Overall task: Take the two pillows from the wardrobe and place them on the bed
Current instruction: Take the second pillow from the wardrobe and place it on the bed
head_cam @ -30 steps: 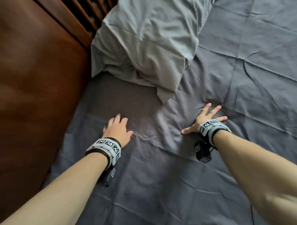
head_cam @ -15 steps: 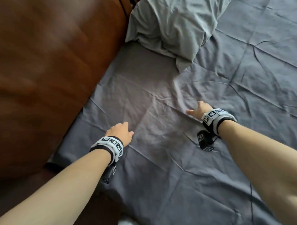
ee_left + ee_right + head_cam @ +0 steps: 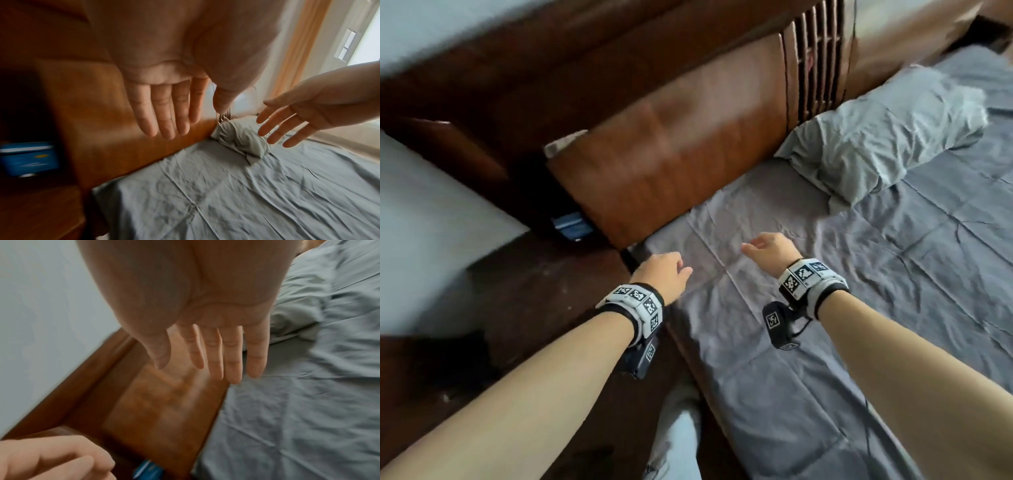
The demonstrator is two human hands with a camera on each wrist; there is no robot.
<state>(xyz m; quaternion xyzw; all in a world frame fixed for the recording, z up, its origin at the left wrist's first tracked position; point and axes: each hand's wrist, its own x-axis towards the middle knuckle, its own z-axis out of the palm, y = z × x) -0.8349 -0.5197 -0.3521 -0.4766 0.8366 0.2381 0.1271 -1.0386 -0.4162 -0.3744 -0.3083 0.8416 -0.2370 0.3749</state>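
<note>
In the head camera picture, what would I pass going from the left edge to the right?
Blue box → left hand → right hand → pillow.

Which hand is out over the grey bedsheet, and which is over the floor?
The right hand hangs over the grey bedsheet. The left hand is at the mattress corner, mostly above the dark wooden floor. Both are empty.

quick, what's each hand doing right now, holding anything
Left hand: open, fingers straight, holding nothing.
Right hand: open, fingers straight, holding nothing.
</note>
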